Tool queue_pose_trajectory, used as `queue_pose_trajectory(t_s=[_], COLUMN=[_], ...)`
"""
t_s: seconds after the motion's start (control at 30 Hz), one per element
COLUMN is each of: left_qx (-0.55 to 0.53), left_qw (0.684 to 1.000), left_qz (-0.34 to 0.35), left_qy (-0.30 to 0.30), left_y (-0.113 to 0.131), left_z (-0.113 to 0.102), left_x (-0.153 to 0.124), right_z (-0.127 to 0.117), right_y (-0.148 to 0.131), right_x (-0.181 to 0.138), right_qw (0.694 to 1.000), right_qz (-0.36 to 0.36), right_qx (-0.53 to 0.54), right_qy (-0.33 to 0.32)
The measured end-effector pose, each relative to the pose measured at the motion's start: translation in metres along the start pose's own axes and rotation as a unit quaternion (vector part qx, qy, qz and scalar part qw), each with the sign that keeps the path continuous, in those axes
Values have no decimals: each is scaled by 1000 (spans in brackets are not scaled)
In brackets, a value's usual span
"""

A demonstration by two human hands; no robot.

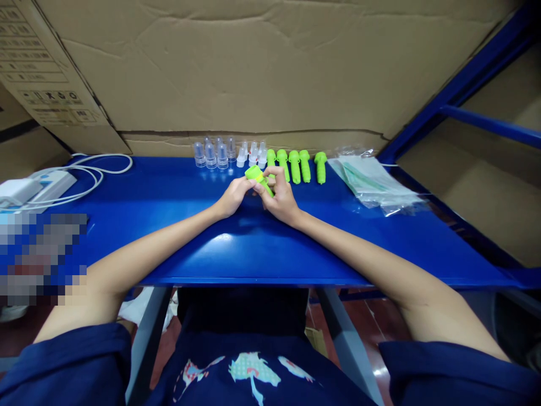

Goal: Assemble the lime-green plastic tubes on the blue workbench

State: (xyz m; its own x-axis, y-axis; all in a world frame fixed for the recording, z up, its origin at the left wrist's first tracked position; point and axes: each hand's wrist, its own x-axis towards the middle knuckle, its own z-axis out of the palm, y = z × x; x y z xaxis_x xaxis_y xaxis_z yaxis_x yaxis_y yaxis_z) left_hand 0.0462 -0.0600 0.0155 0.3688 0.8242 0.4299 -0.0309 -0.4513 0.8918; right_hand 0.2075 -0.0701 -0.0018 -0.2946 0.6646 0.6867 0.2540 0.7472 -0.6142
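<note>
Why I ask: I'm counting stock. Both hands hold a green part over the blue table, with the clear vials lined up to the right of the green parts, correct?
Not quite. The head view shows the clear vials to the left of the green parts, not the right. The rest holds: left hand and right hand hold a green part over the blue table.

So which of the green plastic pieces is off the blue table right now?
The bright green plastic piece gripped between the left hand and right hand. The other green pieces lie in a row on the blue table behind.
</note>
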Motion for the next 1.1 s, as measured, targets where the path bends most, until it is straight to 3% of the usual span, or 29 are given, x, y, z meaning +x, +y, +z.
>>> queue_pose_trajectory(t_s=[0.67,1.1], left_qx=[29,38], left_qw=[1000,999], left_qz=[1,13], left_qy=[-7,-11], left_y=[-2,-4], left_z=[0,-1], left_x=[0,0], right_z=[-2,1], right_y=[-3,2], right_x=[2,0], right_qw=[1000,1000], right_qz=[-25,10], right_qx=[-4,29], right_qy=[-5,-4])
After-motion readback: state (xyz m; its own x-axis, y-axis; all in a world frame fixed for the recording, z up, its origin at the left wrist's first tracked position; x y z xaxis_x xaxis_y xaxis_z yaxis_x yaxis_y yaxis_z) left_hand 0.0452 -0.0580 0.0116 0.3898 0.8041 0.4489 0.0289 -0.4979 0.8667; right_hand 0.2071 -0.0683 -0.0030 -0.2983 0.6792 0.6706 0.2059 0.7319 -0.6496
